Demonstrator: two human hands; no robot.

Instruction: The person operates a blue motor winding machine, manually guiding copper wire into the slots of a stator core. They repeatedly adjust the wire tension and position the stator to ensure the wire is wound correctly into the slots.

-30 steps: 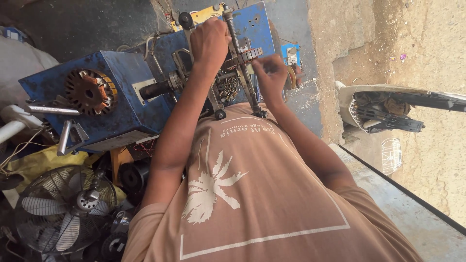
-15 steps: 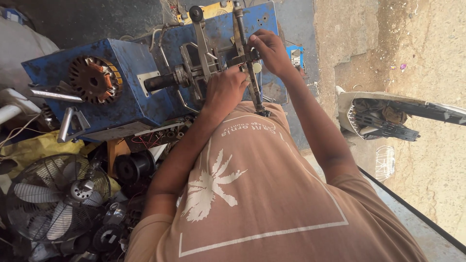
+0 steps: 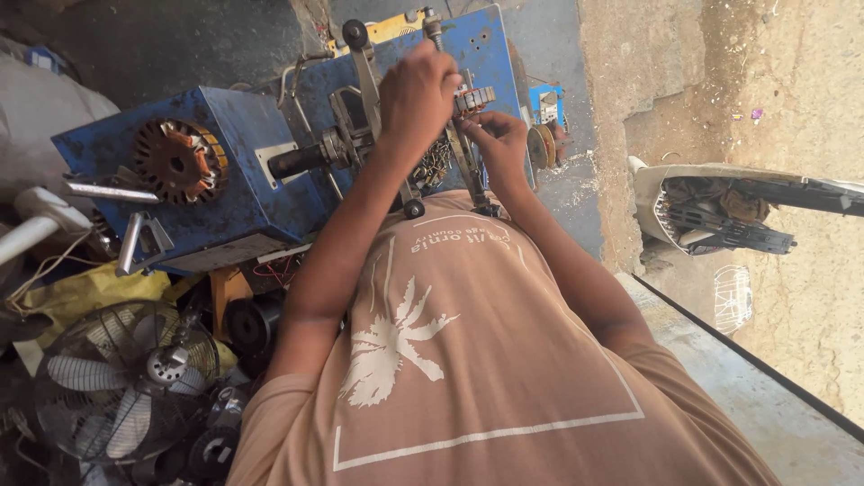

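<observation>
Fingers of my left hand (image 3: 416,94) curl into a closed grip around an upright metal rod on the blue winding machine (image 3: 270,180), knuckles toward me, so I cannot tell exactly how the fingertips meet behind it. My right hand (image 3: 498,144) sits just beside it, lower and to the right, its fingers pinched on the small toothed metal part (image 3: 474,97) mounted on the machine's spindle frame. That part stands near the top centre of my view, against the blue back plate, with a long lever arm ending in a black knob (image 3: 355,34) rising to its left. Lower on the machine's blue box I see a rusty round motor stator (image 3: 176,160) set into the side, and thin steel handles jutting out. My peach shirt with a pale palm-tree print (image 3: 396,337) fills the lower middle. Down at the left, a table fan with a wire guard (image 3: 117,382) lies among black motor parts, a yellow cloth and loose wires. To the right runs a rough sandy wall (image 3: 792,81), with a white fan housing (image 3: 711,211) lying open beside it and a bare concrete floor below.
</observation>
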